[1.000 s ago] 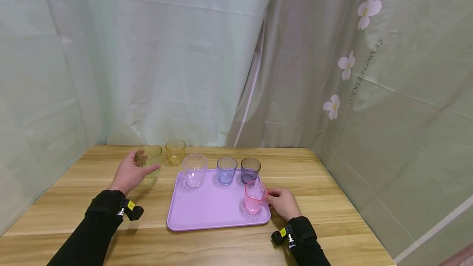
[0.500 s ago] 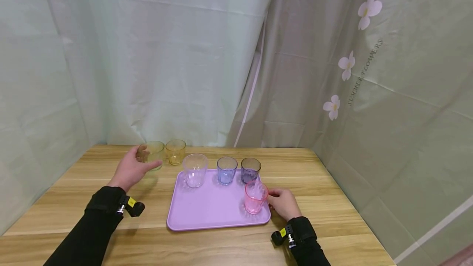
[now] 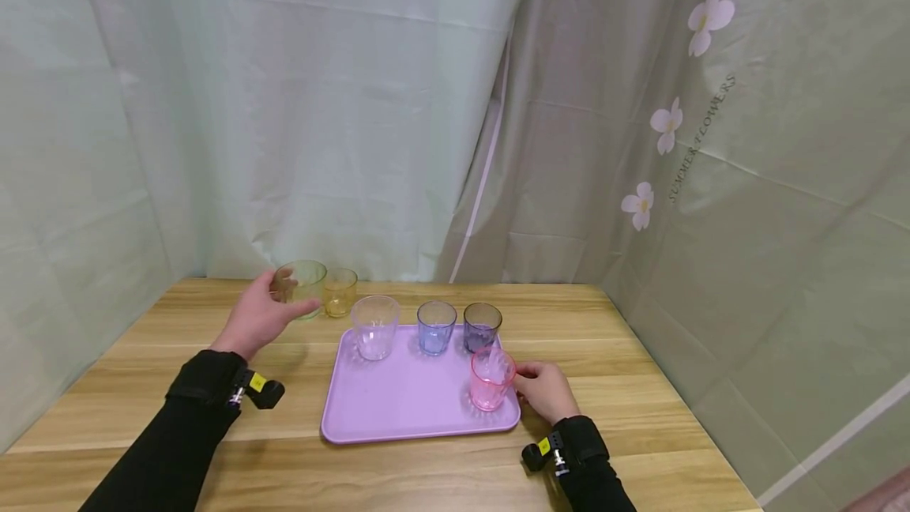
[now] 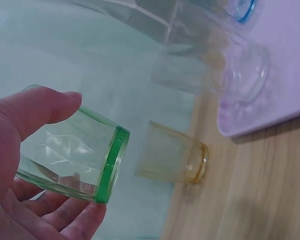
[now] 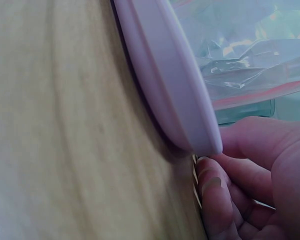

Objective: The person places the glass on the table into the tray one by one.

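Note:
My left hand [image 3: 254, 316] holds a clear green drinking glass [image 3: 307, 284] above the back left of the table, thumb on the near side and fingers round the far side. In the left wrist view, the thick green base [image 4: 111, 165] of the glass points toward a yellow glass [image 4: 172, 157] standing on the table. A purple tray [image 3: 405, 409] lies in the middle. My right hand [image 3: 547, 392] grips its right rim, thumb above and curled fingers below in the right wrist view. A pink glass [image 3: 490, 387] stands on the tray right beside that hand.
Along the tray's back stand a clear glass [image 3: 375, 330], a blue glass [image 3: 436, 330] and a dark grey glass [image 3: 482, 330]. A pale curtain [image 3: 341, 117] hangs behind the wooden table [image 3: 398, 480], with another curtain side [image 3: 746, 299] at the right.
My left hand has moved up and slightly right, carrying the green glass toward the yellow one, which it now partly overlaps in the head view. My right hand and the tray have stayed put.

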Available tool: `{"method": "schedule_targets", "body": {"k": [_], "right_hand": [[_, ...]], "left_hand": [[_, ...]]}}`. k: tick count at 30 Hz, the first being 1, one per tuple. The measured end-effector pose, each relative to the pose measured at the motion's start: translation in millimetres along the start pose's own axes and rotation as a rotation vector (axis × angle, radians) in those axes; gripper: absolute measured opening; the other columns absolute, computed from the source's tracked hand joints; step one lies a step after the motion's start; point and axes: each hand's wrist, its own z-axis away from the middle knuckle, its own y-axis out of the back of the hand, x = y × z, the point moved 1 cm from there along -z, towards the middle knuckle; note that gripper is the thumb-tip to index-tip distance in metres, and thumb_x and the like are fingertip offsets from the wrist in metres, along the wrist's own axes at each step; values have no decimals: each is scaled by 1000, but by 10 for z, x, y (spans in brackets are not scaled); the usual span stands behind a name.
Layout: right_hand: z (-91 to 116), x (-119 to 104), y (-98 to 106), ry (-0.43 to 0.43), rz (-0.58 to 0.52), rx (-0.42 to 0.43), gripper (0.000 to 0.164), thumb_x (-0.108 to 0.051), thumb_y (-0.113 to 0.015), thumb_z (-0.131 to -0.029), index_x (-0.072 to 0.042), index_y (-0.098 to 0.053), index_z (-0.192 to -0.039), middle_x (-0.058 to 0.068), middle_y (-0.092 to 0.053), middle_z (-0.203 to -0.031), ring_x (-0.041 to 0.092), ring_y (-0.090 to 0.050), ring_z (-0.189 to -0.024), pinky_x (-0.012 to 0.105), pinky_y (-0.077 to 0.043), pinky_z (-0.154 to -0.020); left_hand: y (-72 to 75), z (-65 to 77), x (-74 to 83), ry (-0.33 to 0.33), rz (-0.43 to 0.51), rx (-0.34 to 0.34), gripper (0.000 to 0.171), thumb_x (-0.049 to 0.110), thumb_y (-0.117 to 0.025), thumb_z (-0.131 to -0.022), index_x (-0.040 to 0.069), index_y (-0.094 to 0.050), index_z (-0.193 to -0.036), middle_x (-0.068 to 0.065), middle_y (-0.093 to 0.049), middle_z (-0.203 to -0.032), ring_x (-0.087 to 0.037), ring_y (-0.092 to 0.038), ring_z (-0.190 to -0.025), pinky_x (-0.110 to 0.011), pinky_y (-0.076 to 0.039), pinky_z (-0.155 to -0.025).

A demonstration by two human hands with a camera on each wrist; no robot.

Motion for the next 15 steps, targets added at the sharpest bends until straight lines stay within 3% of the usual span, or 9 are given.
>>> {"method": "schedule_targets", "body": {"k": [15], "right_hand": [[20, -21, 9, -6, 0, 2, 24, -12, -74, -99, 5, -80, -116, 14, -80, -101, 16, -69, -80, 29, -58, -70]], "left_hand": [[-27, 67, 296, -64, -8, -24, 101, 42, -80, -101, -4, -24, -170, -34, -41, -168, -56, -39, -152, -71, -42, -119]]}}
